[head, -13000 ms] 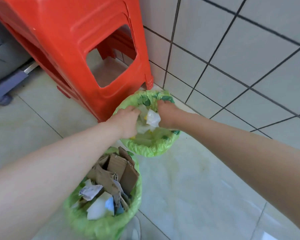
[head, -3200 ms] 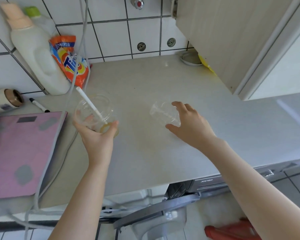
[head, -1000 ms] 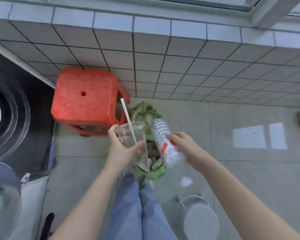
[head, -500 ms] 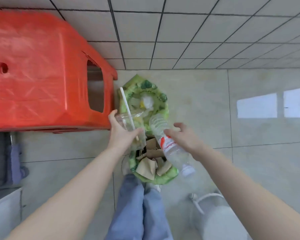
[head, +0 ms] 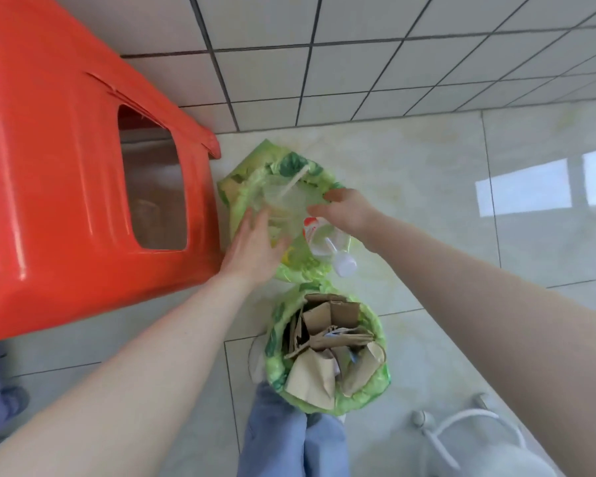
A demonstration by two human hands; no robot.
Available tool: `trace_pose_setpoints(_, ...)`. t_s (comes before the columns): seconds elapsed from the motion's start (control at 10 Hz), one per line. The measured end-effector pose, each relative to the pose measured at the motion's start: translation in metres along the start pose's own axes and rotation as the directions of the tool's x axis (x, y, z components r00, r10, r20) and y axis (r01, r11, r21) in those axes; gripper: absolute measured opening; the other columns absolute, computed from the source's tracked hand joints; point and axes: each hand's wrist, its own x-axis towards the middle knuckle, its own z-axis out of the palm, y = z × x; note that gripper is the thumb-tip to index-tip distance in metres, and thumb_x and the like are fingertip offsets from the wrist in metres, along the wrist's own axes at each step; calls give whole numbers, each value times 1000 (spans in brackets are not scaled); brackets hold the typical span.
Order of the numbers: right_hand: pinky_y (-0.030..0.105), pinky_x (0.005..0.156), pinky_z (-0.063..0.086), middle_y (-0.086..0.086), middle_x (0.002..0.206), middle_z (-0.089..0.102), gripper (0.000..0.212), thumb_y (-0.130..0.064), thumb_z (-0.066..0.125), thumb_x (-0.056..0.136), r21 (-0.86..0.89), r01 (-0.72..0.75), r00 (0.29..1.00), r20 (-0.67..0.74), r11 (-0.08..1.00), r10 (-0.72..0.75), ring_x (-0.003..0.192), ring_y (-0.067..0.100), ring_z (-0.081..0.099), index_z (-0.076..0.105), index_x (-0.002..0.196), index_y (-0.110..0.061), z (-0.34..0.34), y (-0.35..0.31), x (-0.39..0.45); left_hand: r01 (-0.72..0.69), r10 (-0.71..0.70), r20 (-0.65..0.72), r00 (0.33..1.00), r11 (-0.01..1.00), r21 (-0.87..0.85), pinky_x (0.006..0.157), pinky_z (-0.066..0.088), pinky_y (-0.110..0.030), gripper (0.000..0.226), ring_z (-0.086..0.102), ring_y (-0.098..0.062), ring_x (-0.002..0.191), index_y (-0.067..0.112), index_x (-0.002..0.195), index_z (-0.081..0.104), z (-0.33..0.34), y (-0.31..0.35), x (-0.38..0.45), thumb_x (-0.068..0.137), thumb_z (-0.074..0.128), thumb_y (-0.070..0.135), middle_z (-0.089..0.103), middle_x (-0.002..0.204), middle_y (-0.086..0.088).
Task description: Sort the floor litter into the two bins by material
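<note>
Two bins with green liners stand on the floor tiles. The far bin (head: pixel 233 191) holds a clear plastic cup (head: pixel 284 201) with a white straw (head: pixel 295 182) and a clear plastic bottle (head: pixel 326 241), red label up, white cap toward me over the rim. My left hand (head: pixel 255 247) hovers at this bin's left rim with fingers spread, fingertips against the cup. My right hand (head: pixel 350 210) is just above the bottle, thumb and fingers apart. The near bin (head: pixel 379 333) is full of brown cardboard pieces (head: pixel 319 371).
A large red plastic stool (head: pixel 66 166) stands tight against the far bin's left side. A tiled wall (head: pixel 358 63) rises behind. My legs in blue jeans (head: pixel 289 442) are below the near bin. A white container with a handle (head: pixel 468 442) sits at the lower right.
Both hands have moved forward over the far bin. The cup with the straw and the bottle have left my hands and now lie in that bin. The view has dropped closer.
</note>
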Motion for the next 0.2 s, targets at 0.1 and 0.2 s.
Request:
trace_pose_setpoints(0.1, 33, 92, 48, 11, 130, 56, 60, -20, 66, 81, -94, 55, 998, 20, 994, -54, 108, 27, 59, 47, 137, -14, 2, 6, -2, 65, -94, 129, 987, 976, 209, 113, 22, -54, 72, 5, -32, 147, 28, 152, 8, 5, -4, -6, 94, 49, 41, 6, 160, -8)
trace_pose_setpoints(0.2, 27, 84, 41, 9, 137, 50, 57, -13, 62, 83, -210, 90, 996, 3, 974, -92, 118, 26, 52, 47, 138, -17, 3, 15, -5, 54, -100, 141, 985, 954, 296, 110, 24, -55, 73, 6, -34, 145, 29, 152, 9, 5, -3, -8, 92, 51, 35, 13, 159, -9)
